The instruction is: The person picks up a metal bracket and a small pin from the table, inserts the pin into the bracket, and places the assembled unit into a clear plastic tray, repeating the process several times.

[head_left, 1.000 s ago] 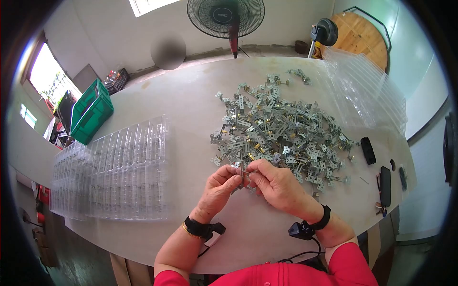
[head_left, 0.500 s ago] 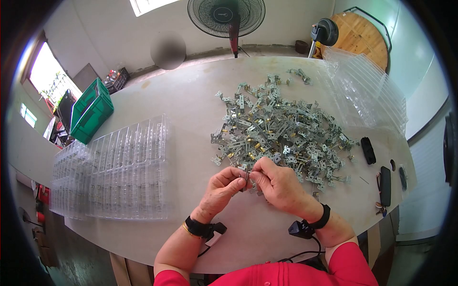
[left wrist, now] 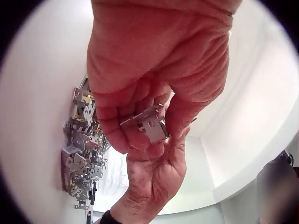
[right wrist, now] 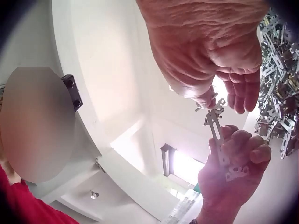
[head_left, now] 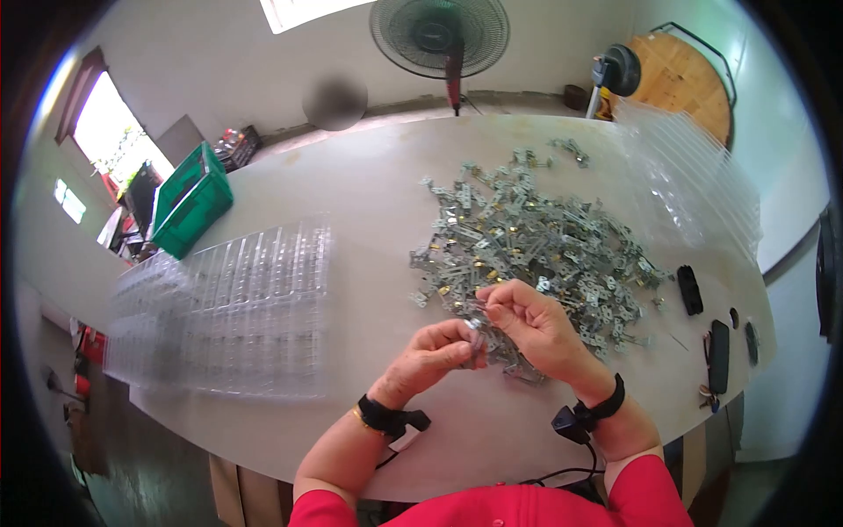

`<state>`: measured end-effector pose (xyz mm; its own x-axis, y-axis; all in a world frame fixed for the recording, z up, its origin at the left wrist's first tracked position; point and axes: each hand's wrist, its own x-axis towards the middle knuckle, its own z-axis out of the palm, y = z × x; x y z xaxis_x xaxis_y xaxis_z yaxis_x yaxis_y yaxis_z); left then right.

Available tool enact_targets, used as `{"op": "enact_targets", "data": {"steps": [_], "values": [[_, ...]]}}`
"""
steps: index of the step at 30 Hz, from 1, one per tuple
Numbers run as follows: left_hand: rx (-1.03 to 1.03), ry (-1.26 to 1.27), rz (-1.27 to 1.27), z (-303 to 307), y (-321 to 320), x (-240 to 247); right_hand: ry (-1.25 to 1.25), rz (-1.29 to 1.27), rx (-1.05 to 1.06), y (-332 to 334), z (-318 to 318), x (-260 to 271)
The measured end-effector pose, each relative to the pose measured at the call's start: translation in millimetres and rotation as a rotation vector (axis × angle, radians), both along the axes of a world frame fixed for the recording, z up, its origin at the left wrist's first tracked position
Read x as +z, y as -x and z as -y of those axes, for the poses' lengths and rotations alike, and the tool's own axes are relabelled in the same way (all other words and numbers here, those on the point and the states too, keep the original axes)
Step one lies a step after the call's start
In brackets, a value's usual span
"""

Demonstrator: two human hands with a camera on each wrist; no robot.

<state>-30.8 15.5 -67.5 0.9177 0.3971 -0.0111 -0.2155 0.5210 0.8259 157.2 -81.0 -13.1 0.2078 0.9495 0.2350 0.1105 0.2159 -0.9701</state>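
Observation:
My left hand [head_left: 435, 353] holds a metal bracket [left wrist: 152, 125] between thumb and curled fingers, low over the table. In the right wrist view the long slotted arm of this bracket [right wrist: 216, 133] points up out of the left fingers. Just above it, my right hand [head_left: 537, 323] pinches a small metal piece [right wrist: 200, 107] between thumb and forefinger; its other fingers are loosely bent. The right fingertips hide much of that piece. Both hands are at the near edge of a large pile of similar metal brackets [head_left: 527, 237].
Clear plastic trays [head_left: 219, 307] lie on the table at left, by a green crate [head_left: 193, 200]. More clear trays [head_left: 694, 176] lie at the back right. A black case [head_left: 689, 290] and keys with a black holder [head_left: 717, 356] lie at right. A fan [head_left: 439, 35] stands behind the table.
The hands worked close together on one bracket before; now the right hand has drawn up and away from the left. The head view has also shifted, moving the scene to the right.

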Motion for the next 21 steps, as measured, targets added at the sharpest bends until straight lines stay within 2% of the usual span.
{"op": "enact_targets", "data": {"steps": [2, 4, 6, 8, 10, 12, 14, 19, 21], "values": [[-0.108, -0.004, 0.023, 2.0, -2.3, -3.2, 0.009, -0.115, 0.089, 0.6, 0.7, 0.6], [-0.121, 0.022, 0.029, 5.5, -5.0, -3.4, 0.099, 0.097, 0.051, -2.5, 4.4, 6.5], [-0.077, 0.026, 0.034, 6.1, -7.9, -4.2, 0.078, 0.04, 0.057, -0.5, 4.2, 9.7], [-0.129, 0.004, 0.129, 3.9, -11.3, -3.6, 0.07, -0.013, 0.048, 0.9, 5.2, 13.3], [-0.063, -0.057, 0.065, 6.8, -11.8, 6.3, 0.049, 0.081, -0.086, 1.3, 7.1, 16.8], [-0.009, -0.116, 0.005, 10.8, -13.0, 17.8, 0.022, 0.115, -0.105, 2.9, 7.3, 18.2], [0.004, -0.401, -0.136, 13.8, -14.4, 25.8, 0.006, 0.179, -0.172, 3.3, 8.3, 22.2], [-0.005, -0.355, -0.067, 11.9, -18.4, 32.9, -0.019, 0.079, -0.144, 1.2, 10.8, 24.5], [0.108, -0.301, -0.062, 16.3, -20.7, 38.5, -0.029, 0.059, -0.148, 1.1, 12.1, 25.0]]}}
